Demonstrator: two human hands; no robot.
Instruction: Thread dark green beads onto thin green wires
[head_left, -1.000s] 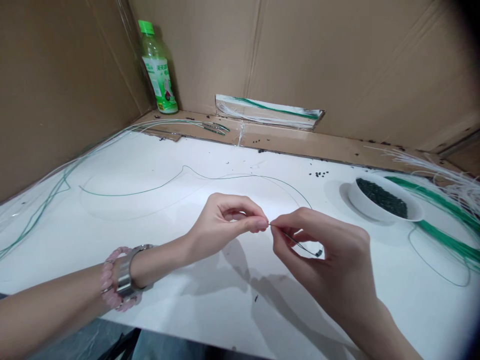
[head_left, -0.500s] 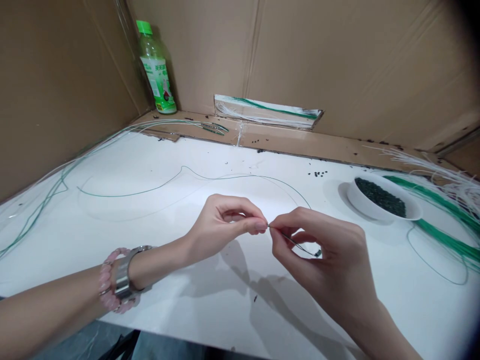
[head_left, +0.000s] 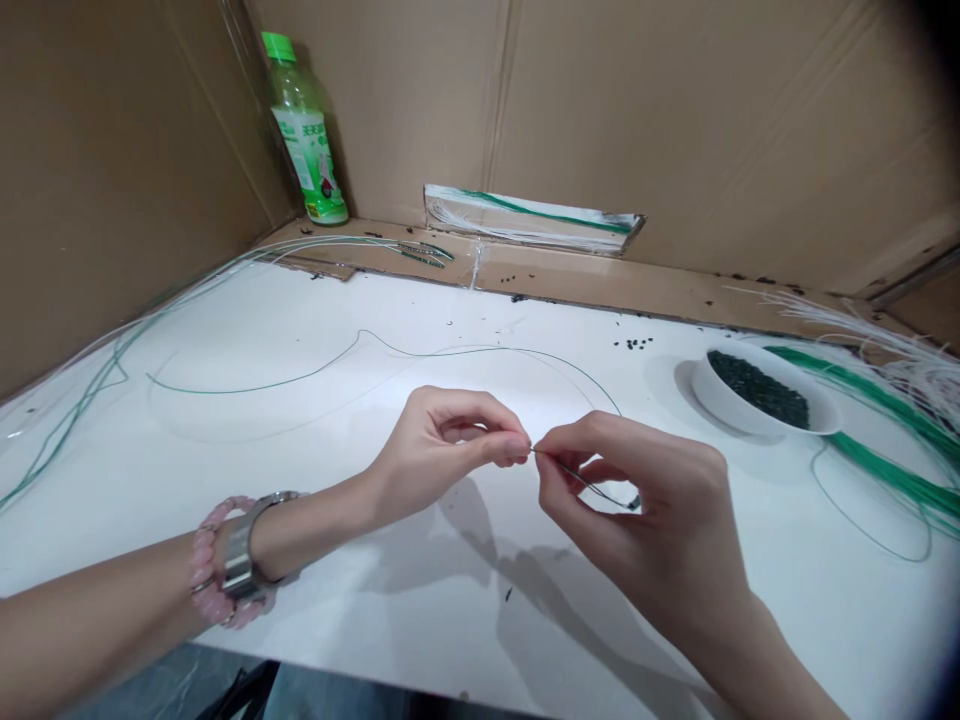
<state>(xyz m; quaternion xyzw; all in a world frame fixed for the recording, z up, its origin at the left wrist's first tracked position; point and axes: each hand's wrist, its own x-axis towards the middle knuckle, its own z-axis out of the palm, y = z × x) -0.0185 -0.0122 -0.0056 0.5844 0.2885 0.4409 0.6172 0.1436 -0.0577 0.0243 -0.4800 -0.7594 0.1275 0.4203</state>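
Observation:
Both hands meet fingertip to fingertip above the white table. My left hand, with a pink bead bracelet and a metal bangle at the wrist, pinches the tip of a thin green wire; what lies between its fingertips is mostly hidden. My right hand pinches the same green wire just beside. A doubled stretch of it runs under the right fingers to a small dark green clump, perhaps beads, near the palm. The wire's long tail curves over the table to the left.
A white bowl of dark green beads stands at right, near bundled green wire and white strands. Loose beads lie behind. Beaded strands and a green bottle are by the cardboard wall.
The view has shifted slightly. The gap between the two hands' fingertips is a little wider, with a short bit of wire showing across it. Both hands keep their pinch.

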